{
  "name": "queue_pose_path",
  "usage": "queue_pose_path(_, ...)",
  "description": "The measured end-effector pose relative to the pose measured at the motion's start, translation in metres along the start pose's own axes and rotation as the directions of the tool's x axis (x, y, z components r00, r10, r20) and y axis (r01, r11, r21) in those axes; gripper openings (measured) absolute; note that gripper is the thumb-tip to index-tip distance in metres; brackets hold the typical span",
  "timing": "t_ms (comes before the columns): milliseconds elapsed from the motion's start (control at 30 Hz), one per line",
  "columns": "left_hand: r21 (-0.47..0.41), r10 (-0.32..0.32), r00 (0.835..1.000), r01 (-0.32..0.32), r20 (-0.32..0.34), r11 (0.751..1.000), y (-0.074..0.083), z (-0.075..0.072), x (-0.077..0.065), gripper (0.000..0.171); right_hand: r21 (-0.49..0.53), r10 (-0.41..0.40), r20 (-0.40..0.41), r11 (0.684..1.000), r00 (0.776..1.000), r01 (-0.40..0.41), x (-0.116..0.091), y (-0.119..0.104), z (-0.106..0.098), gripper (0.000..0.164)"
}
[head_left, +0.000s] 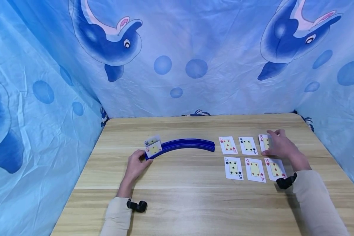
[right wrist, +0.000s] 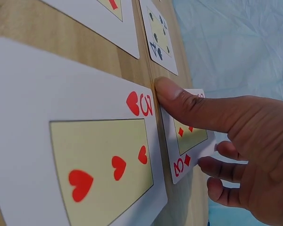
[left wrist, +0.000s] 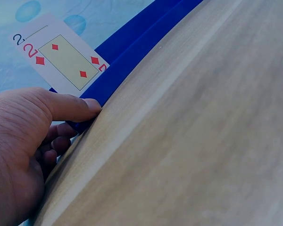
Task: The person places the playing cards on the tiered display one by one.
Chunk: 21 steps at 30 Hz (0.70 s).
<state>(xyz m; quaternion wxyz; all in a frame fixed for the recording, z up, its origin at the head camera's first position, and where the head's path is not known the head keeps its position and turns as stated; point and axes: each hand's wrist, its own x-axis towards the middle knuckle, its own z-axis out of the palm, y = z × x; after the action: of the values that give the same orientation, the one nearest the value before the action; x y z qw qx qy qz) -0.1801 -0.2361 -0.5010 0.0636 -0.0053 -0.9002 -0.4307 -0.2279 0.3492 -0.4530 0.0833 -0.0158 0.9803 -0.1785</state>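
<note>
A blue curved card holder (head_left: 188, 143) lies on the table, and my left hand (head_left: 134, 166) grips its left end between thumb and fingers. Two playing cards stand in that end: a two of diamonds (left wrist: 68, 59) in front and a black two (head_left: 151, 141) mostly hidden behind it. Over at the right, the thumb and fingers of my right hand (head_left: 281, 147) pinch a three of diamonds (right wrist: 179, 160) by opposite edges. Just nearer than that card lies a three of hearts (right wrist: 104, 160). My right hand covers part of the three of diamonds.
Left of the right hand lie a five of hearts (head_left: 228, 145), a black four (head_left: 248, 146), a five of spades (head_left: 233, 168) and a four of diamonds (head_left: 255, 169), face up in two rows. Blue dolphin-print fabric (head_left: 177, 49) hangs behind the wooden table (head_left: 188, 203) and at both sides.
</note>
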Motion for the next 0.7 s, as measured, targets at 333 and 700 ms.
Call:
queue_pose_path(333,-0.01,-0.002,1.0,0.002,-0.008,1.0,0.0017,-0.0006,-0.0005,0.035,-0.03,-0.016,-0.086,0.999,0.996,0.013,0.002,0.006,0.0018,0.109)
queue_pose_path(700,-0.008,-0.024,1.0,0.024,0.002,1.0,0.0021,-0.0002,-0.0007,0.034,0.018,0.037,-0.134,0.999,0.99,-0.035,-0.0003,0.0085,0.0064,0.111)
